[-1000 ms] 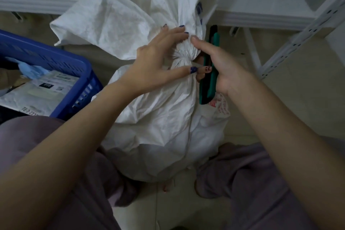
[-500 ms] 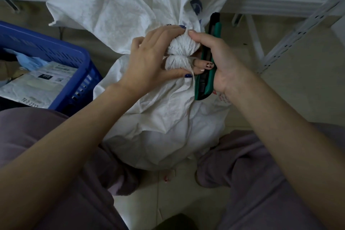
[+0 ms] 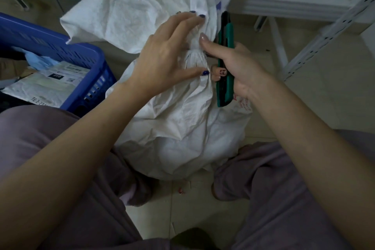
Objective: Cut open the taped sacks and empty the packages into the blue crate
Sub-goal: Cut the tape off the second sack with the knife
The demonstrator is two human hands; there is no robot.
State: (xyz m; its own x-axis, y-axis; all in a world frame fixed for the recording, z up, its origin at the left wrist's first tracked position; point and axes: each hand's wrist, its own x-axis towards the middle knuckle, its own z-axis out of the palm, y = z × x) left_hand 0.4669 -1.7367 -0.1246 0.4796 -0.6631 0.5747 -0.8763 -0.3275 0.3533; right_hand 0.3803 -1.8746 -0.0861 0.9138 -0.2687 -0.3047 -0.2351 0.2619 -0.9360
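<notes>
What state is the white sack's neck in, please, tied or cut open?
Shut. The white sack is cinched at its neck, held by the left hand; no opening shows. The right hand grips the cutter.

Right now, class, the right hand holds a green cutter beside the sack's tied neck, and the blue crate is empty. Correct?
Not quite: the blue crate is not empty; the head view shows packages lying in it. The right hand does hold the green cutter beside the sack's tied neck.
</notes>
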